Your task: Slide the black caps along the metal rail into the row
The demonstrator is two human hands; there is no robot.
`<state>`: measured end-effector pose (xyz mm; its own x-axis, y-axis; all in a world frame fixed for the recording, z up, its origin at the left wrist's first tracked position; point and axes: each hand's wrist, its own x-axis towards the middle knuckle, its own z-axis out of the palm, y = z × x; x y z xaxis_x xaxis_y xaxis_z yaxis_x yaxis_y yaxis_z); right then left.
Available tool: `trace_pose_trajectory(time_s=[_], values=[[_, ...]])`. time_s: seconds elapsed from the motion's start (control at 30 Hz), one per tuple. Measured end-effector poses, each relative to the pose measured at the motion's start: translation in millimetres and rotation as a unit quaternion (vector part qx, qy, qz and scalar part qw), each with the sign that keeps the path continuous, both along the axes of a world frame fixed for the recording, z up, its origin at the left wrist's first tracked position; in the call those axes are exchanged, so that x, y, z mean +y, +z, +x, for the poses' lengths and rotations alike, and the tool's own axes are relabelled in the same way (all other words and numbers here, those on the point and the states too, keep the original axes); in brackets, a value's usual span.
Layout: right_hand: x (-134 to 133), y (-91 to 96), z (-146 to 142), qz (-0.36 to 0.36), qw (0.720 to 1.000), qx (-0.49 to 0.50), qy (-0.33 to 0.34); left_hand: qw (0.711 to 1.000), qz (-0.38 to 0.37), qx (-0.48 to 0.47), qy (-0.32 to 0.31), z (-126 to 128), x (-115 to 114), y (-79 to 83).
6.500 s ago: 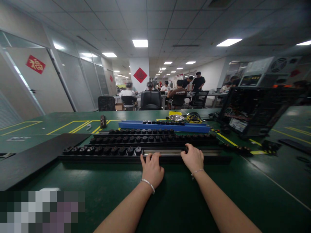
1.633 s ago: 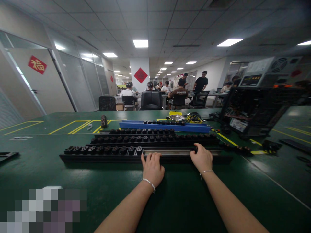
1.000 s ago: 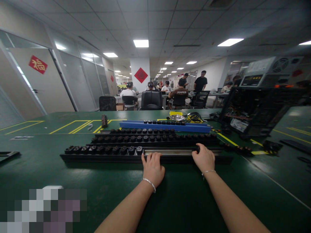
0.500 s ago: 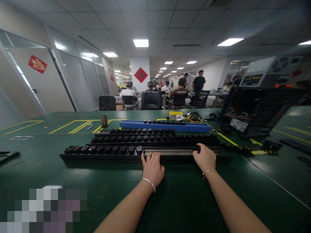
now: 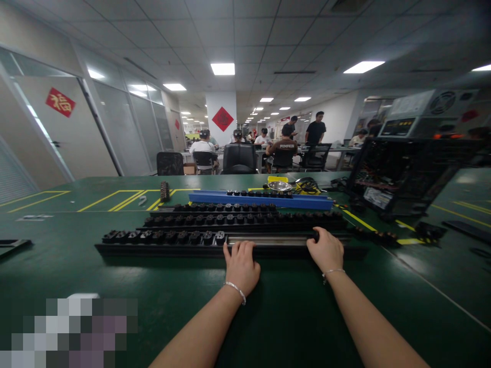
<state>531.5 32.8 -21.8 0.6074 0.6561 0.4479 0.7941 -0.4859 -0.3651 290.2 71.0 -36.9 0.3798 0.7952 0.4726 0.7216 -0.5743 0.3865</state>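
A long black rail (image 5: 161, 251) lies crosswise in front of me. Round black socket-like modules (image 5: 171, 237) fill its left half in a row, and a bare metallic channel (image 5: 272, 239) shows to the right of them. My left hand (image 5: 242, 266) is closed over the front edge of the rail, its fingertips beside the last module of the row. Farther right, my right hand (image 5: 326, 249) is closed at the channel, with a small black piece (image 5: 315, 236) at its fingertips. The fingers partly hide that piece, so its full shape does not show.
Behind lie more black rails with modules (image 5: 245, 219) and a blue rail (image 5: 261, 199). A short module stack (image 5: 164, 191) stands back left. A metal bowl (image 5: 278, 186) sits at the back, and an opened computer case (image 5: 399, 174) at right. People (image 5: 283, 145) are in the background.
My right hand has shifted slightly to the right along the channel, with the small black piece at its fingertips. The left hand stays in place on the rail.
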Motion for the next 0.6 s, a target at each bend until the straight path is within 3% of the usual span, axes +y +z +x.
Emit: trace_pose_trajectory(time_s=[0.6], values=[[-1.1, -0.6, 4.7, -0.006, 1.0, -0.004, -0.009, 1.0, 0.005, 0.006, -0.003, -0.3, 0.4, -0.4]])
